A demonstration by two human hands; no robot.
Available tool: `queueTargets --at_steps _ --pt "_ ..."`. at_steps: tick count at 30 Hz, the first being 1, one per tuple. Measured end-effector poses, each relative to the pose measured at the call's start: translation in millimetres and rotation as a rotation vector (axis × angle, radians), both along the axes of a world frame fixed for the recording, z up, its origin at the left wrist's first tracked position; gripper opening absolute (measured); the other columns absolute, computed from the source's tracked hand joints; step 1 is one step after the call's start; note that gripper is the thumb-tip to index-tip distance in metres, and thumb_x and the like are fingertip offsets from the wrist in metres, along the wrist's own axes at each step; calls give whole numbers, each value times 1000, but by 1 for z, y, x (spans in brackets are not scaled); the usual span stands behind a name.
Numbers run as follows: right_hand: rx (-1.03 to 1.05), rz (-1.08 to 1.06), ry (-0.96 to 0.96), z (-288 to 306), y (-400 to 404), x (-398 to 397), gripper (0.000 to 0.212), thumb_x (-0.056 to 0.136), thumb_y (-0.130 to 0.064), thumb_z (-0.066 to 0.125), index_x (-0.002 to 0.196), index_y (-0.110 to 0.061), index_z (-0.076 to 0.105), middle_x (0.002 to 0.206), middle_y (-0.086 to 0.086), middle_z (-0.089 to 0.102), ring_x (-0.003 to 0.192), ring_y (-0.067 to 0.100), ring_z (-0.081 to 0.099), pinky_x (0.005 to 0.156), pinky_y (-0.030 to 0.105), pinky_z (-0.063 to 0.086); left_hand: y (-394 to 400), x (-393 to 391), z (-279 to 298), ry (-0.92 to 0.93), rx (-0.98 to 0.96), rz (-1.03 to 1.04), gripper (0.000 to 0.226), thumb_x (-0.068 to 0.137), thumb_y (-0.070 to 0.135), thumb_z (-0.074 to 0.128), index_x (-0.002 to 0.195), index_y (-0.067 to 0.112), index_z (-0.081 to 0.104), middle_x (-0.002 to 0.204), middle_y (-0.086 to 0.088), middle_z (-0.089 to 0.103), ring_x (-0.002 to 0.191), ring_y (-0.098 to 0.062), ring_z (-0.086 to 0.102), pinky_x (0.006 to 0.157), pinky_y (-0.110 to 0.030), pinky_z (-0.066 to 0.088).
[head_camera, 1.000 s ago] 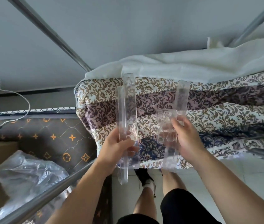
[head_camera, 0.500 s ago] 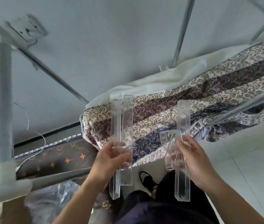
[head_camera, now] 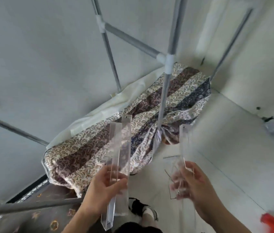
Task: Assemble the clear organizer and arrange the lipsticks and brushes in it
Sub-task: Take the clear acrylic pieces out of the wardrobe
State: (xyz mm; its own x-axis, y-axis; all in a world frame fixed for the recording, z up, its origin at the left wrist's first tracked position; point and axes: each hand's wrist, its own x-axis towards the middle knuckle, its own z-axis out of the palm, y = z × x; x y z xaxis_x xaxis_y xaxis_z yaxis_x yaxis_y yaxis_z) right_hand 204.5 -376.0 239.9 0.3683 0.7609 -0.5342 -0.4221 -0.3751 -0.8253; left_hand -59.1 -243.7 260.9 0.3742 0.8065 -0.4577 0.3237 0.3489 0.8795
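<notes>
Both hands sit lower and farther apart than half a second ago, and the view has swung right, showing more floor and the metal frame. Head view: left hand (head_camera: 106,187) has its fingers (head_camera: 122,185) curled round two long clear panels (head_camera: 118,158), held upright side by side, lower ends hanging past the wrist. Right hand (head_camera: 195,184) grips a third clear strip (head_camera: 184,143) together with a smaller clear piece (head_camera: 173,175); motion blur hides exactly how its fingers lie on them. All organizer parts are in the air above the tiled floor (head_camera: 225,148), unjoined; no lipsticks or brushes in view. Risks, as judgement: smooth acrylic held near one end can slide through the grip and fall onto tile, likely chipping; two pieces stacked in one hand may shift against each other. Tall upper ends of the panels stand near the patterned fabric (head_camera: 99,143) and the grey pole (head_camera: 164,101), so a swing forward could knock them. Open room lies to the right over bare floor; the rail (head_camera: 32,206) at lower left limits movement there.
</notes>
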Motion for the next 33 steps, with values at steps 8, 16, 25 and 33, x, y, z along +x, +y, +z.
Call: queueTargets --at_steps 8,16,25,33 --pt "8 -370 -50 34 -221 52 31 85 -49 71 100 -23 64 81 17 69 63 35 66 47 34 49 -137 111 0 -68 -16 -279 50 69 19 87 113 9 66 94 -17 77 77 -34 76 62 -34 60" --pt "-2 -994 -88 41 -436 74 29 88 -34 66 107 -13 63 77 19 66 57 32 64 44 30 46 -260 275 23 -96 45 -814 35 84 16 84 114 16 65 98 -11 78 81 -31 78 66 -36 63" --pt "-36 -1432 -76 38 -552 111 12 87 -34 65 91 -23 67 80 17 70 59 32 67 47 34 49 -379 444 21 -131 27 -1220 37 84 22 84 115 18 65 96 -9 77 81 -29 78 66 -34 62" --pt "-88 -1811 -91 50 -631 138 15 97 -26 59 106 -16 65 83 16 71 62 32 67 47 36 51 -494 588 27 -124 31 -1586 47 75 29 84 114 14 64 95 -12 78 79 -31 77 62 -30 60"
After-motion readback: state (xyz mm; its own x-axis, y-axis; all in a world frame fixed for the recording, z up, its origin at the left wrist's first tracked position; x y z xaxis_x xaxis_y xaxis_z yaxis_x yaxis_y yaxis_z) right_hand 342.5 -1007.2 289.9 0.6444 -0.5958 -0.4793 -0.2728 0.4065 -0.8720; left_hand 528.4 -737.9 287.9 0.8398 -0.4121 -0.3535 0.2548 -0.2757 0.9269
